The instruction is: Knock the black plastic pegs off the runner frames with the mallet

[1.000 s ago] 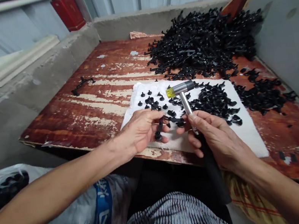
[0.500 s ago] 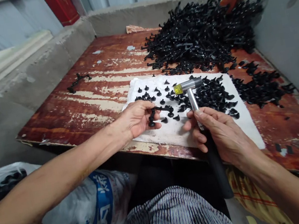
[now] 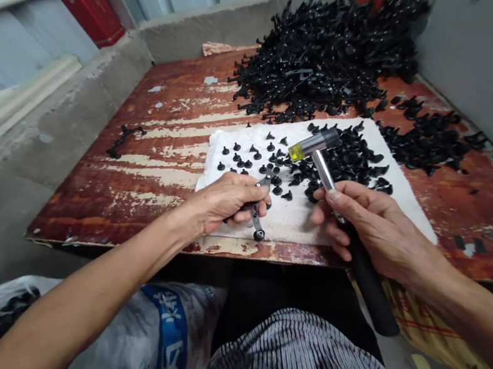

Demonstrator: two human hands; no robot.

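My left hand [image 3: 230, 200] pinches a black branched plastic part [image 3: 256, 216] above the front left of a white cloth [image 3: 282, 226]. One arm of that part hangs toward the cloth's near edge, its round end facing up. My right hand [image 3: 361, 215] is closed round a hammer [image 3: 324, 171] where the metal shaft meets the black handle. The hammer's head, with a yellow face on the left and a dark one on the right, is raised over the cloth. Small black pegs [image 3: 237, 147] stand on the cloth, and curved black pieces [image 3: 355, 152] lie heaped on its right.
A big pile of black parts [image 3: 329, 55] covers the table's back right, with a smaller heap [image 3: 430, 145] below it. Another branched part [image 3: 124, 140] lies at left on the red-brown table [image 3: 99, 191]. A white bag [image 3: 115, 360] stands below the front edge.
The part in my left hand has turned, so one arm now points down toward me. The hammer has shifted slightly right and lower at its handle. The view has moved a little.
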